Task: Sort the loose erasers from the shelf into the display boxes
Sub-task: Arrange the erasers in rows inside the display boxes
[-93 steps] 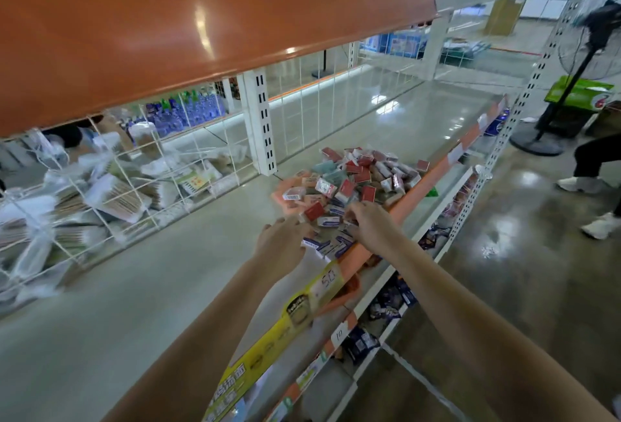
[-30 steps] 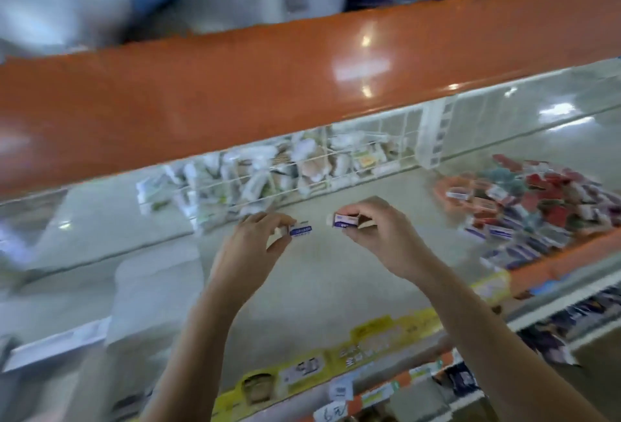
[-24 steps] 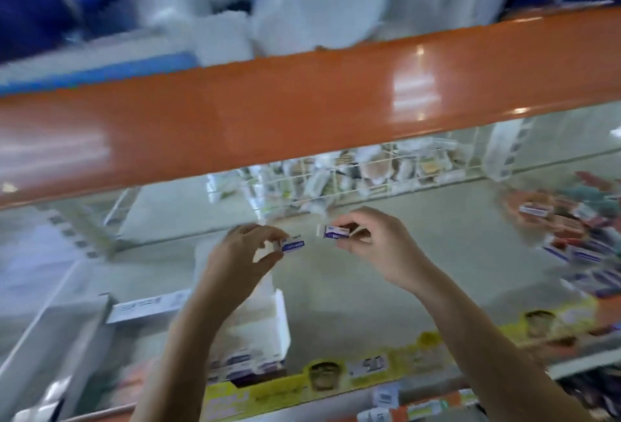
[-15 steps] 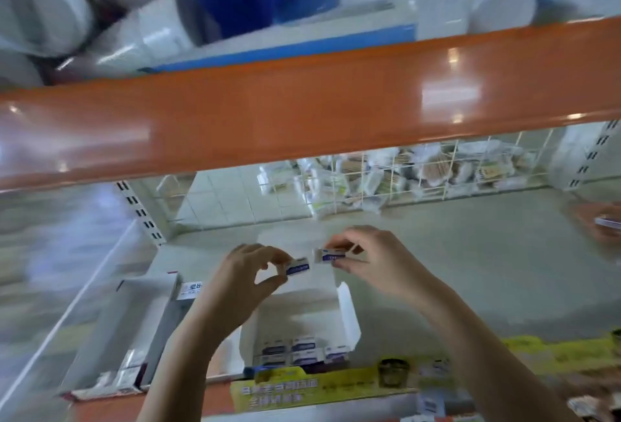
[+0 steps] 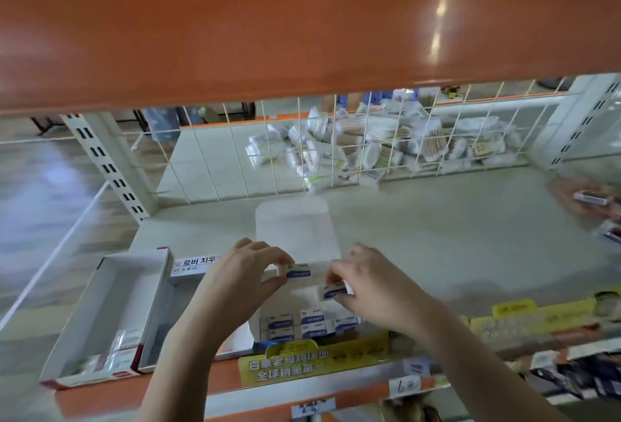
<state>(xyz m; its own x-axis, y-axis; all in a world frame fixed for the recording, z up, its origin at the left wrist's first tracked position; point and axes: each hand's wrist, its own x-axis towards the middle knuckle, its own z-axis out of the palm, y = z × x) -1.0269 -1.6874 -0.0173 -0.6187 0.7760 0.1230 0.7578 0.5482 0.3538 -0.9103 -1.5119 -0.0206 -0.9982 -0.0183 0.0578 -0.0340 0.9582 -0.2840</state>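
- Since half a second ago both hands have come down and nearer, toward the open white display box; the right hand has dropped lower than the left, and the two erasers that were almost end to end are now apart, one above the other.
- At the near left of the shelf (image 5: 437,236) lies a long red-edged display box (image 5: 100,317), open on top, with a few wrapped items at its near end; a second open box (image 5: 161,320) lies just beside it on the right.
- The left hand (image 5: 242,280) has thumb and forefinger curled together, pinching one end of a white eraser with a blue band (image 5: 297,271); the rest of the eraser sticks out to the right, above the box.
- The white display box (image 5: 295,246) stands between the hands, its lid flap laid back away from the person; rows of blue-banded erasers (image 5: 311,322) fill its near end.
- The right hand (image 5: 373,290) pinches a second eraser (image 5: 331,293) with curled fingertips, held low inside the box opening, just above the packed rows; whether it touches them I cannot tell.
- At the far right edge of the shelf, part of the loose eraser pile (image 5: 594,199) shows, blurred.
- Behind the wire grid (image 5: 336,139), bagged goods lie heaped.
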